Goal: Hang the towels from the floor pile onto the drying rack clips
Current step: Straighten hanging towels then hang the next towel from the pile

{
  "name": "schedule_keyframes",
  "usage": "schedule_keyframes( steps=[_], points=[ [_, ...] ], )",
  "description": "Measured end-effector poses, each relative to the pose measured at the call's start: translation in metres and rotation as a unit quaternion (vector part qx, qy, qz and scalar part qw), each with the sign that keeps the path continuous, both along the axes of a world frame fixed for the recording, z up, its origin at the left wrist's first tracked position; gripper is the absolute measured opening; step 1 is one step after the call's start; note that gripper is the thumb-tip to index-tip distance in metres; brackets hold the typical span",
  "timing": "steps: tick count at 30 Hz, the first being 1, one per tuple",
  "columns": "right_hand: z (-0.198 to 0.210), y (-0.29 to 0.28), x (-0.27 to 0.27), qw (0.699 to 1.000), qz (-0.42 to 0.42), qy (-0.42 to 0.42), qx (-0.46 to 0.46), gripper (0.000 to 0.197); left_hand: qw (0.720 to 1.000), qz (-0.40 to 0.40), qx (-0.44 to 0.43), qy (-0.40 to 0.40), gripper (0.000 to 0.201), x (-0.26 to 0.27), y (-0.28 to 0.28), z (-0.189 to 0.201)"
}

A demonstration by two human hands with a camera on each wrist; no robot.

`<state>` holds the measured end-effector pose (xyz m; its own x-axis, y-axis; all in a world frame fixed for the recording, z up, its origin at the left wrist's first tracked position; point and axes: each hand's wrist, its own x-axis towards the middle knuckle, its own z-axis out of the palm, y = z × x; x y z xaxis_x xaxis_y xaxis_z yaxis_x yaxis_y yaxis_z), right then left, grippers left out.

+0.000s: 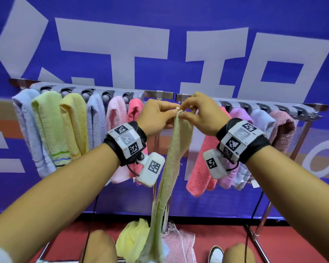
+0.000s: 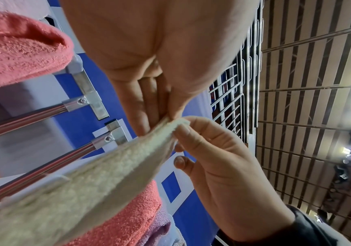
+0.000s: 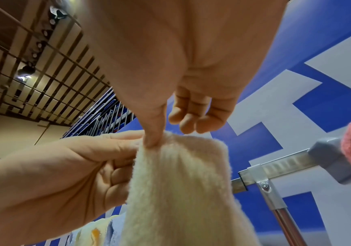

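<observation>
So the biggest thing is the blue wall [image 1: 179, 44] with big pale shapes on it. Next comes the drying rack [image 1: 160, 94], a long shiny bar with rows of grey clips [image 1: 87, 93]. Lots of towels already hang there: pale blue, green, yellow, pink and coral on the left side, coral, purple and dusty pink on the right.

Down on the red floor sits the floor pile [image 1: 133, 238], with a yellow towel and a pink one waiting.

Both hands are up near the middle of the bar. The left hand [image 1: 156, 116] and the right hand [image 1: 199, 114] are close together, and each one pinches the top corner of the pale green towel [image 1: 177, 149] between thumb and fingers. The other fingers of the right hand are loose and curled. The towel hangs down long and thin, right to the pile.

What could go wrong? The pinch is only on a tiny bit of corner, so I think the towel could slip out and fall back on the floor if one hand lets go too soon. The hands are in front of the join where two bars meet, and I can't see a clip there, so the towel may need to go sideways to an empty clip on the right [image 1: 300, 111]. The long end could also snag on the pile and tug the corner loose.
</observation>
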<state>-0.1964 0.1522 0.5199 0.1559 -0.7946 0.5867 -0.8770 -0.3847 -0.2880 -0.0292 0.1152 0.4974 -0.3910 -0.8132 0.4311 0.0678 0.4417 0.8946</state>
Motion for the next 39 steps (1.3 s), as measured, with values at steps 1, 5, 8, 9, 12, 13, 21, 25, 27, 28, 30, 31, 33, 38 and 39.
schedule_keyframes(
  steps=[1,5,8,9,12,13,21,25,27,28,30,31,33,38,39],
  points=[
    [-0.001,-0.001,0.001,1.000,0.001,-0.003,-0.005,0.011,1.000,-0.003,0.003,0.001,0.022,0.000,0.000,0.000],
    [-0.002,-0.001,0.001,0.999,0.005,-0.014,-0.033,0.014,1.000,-0.010,-0.006,0.001,0.022,0.002,0.002,-0.001],
    [-0.003,-0.001,0.001,0.999,0.007,-0.022,-0.045,0.013,0.999,-0.029,-0.023,-0.013,0.019,0.004,0.004,0.001],
    [-0.004,-0.001,0.001,0.999,0.008,-0.029,-0.041,0.012,0.999,-0.036,-0.027,-0.020,0.019,0.005,0.005,0.002],
    [-0.008,-0.003,-0.001,0.997,0.022,-0.064,-0.023,0.010,0.996,-0.040,-0.061,-0.055,0.026,0.009,0.004,0.001],
    [-0.009,-0.003,-0.001,0.996,0.031,-0.078,-0.020,0.010,0.994,-0.038,-0.075,-0.066,0.029,0.009,0.003,0.000],
    [-0.010,-0.002,-0.007,0.991,0.072,-0.092,0.063,0.018,0.997,-0.073,-0.008,-0.036,0.046,0.008,-0.002,-0.003],
    [-0.006,-0.002,-0.006,0.998,0.029,-0.007,0.059,0.024,0.997,-0.072,0.021,-0.024,0.039,0.003,-0.005,-0.008],
    [-0.005,-0.002,-0.005,1.000,0.014,0.007,0.025,0.022,0.997,-0.060,0.052,-0.016,0.039,-0.002,-0.006,-0.012],
    [-0.005,-0.002,-0.005,1.000,0.005,-0.002,0.006,0.021,0.996,-0.056,0.067,-0.020,0.039,-0.005,-0.006,-0.016],
    [-0.003,-0.002,-0.005,0.999,-0.016,-0.031,-0.028,0.022,0.993,-0.070,0.083,-0.056,0.037,-0.010,-0.008,-0.028],
    [-0.001,-0.001,-0.006,0.998,-0.028,-0.044,-0.041,0.023,0.989,-0.093,0.085,-0.080,0.032,-0.013,-0.010,-0.036],
    [0.004,0.002,-0.010,0.995,-0.050,-0.068,-0.061,0.020,0.979,-0.137,0.099,-0.116,0.017,-0.017,-0.013,-0.054],
    [0.018,0.010,-0.057,0.968,-0.177,-0.148,-0.102,0.026,0.966,-0.146,0.153,-0.149,0.016,-0.010,-0.020,-0.080],
    [0.018,0.012,-0.072,0.957,-0.214,-0.170,-0.101,0.028,0.965,-0.138,0.161,-0.155,0.019,-0.006,-0.023,-0.081]
  ],
)
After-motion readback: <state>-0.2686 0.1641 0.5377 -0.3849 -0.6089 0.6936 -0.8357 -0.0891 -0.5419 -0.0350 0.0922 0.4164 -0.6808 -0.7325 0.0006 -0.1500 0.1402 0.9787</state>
